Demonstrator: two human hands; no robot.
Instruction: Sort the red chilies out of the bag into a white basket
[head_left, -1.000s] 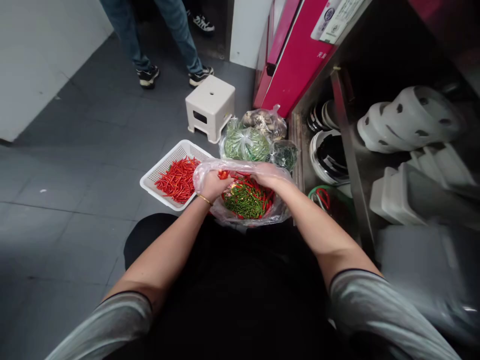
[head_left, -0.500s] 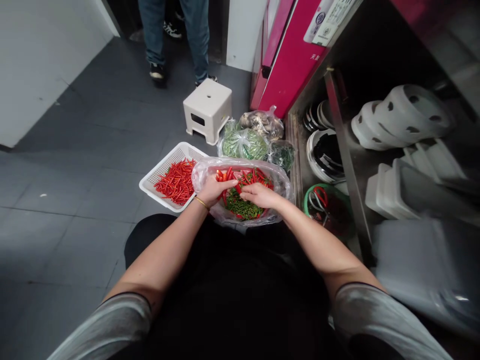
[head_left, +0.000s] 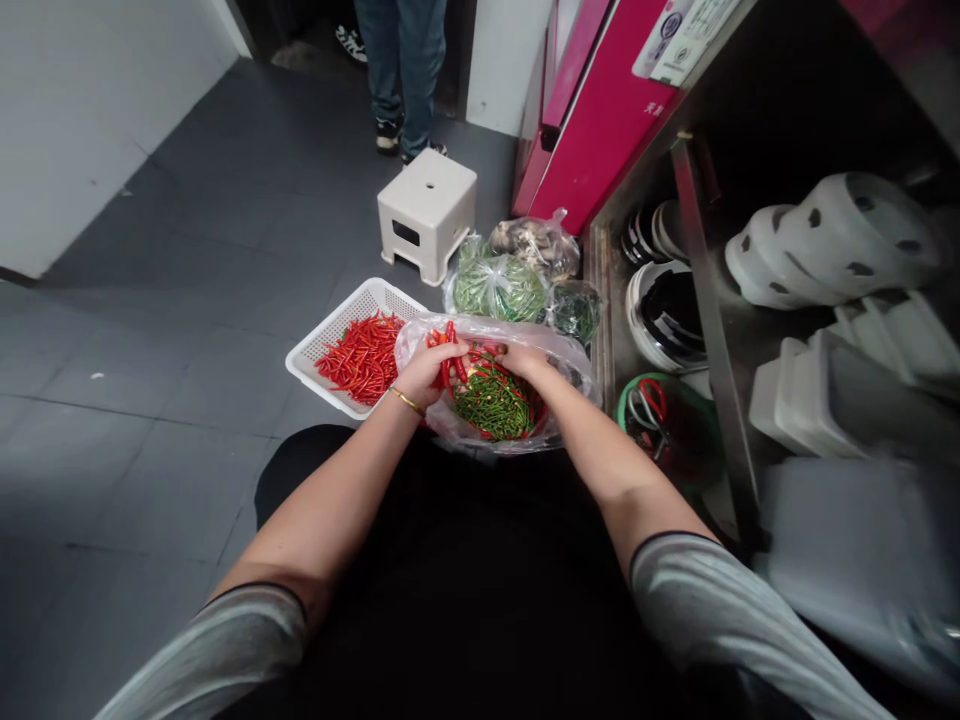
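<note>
My left hand [head_left: 429, 372], with a gold bangle at the wrist, is closed around several red chili peppers [head_left: 448, 352] above the left side of a clear plastic bag [head_left: 577, 365]. My right hand [head_left: 523, 360] reaches into the far part of the bag, among more red chilies. Its fingertips are partly hidden there, so I cannot tell whether they grip anything. A heap of green chili stems [head_left: 495, 402] fills the near middle of the bag. Left of the bag, a white perforated basket [head_left: 319, 345] holds a pile of red chilies [head_left: 361, 358].
Beyond the bag lie bagged green vegetables [head_left: 499, 288] and bagged mushrooms [head_left: 536, 245]. A white stool [head_left: 427, 195] stands behind, near a person's legs [head_left: 409, 70]. On the right are a metal shelf post [head_left: 712, 320], stacked containers [head_left: 802, 385] and scissors [head_left: 651, 405] in a green-rimmed container.
My right hand has moved from beside my left hand to the bag's far side. My left hand still holds red chilies. The standing person's legs have come closer together.
</note>
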